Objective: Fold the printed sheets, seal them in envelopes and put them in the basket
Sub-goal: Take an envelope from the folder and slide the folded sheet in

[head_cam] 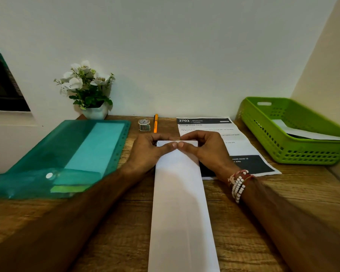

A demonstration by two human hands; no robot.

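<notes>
So far, the work looks only partly done, as I judge it. At the far left a teal plastic folder point(47, 154) lies on the counter point(283, 193). Through its wall I can see pale paper and a green strip, but I cannot tell if these are sheets or envelopes. Behind it stands a small flower pot point(95, 112), and further right a tape roll point(144, 124) and an orange pen point(155, 123) lie near the wall.

In the middle a long white envelope point(181, 203) lies on the counter, pointing away from the person. The left hand point(147, 149) and the right hand point(203, 149) are together at its far end. The two thumbs meet tip to tip on top of the paper and the fingers curl over the far edge, so both hands grip the flap end. It seems the flap is being pressed closed; whether a folded sheet is inside is hidden.

Partly under the right hand, one printed sheet point(210, 126) lies flat and is not yet folded, so at least one more round is left. At the far right the green basket point(294, 154) holds a white paper point(302, 133), probably a finished envelope, lying slanted inside it.
</notes>
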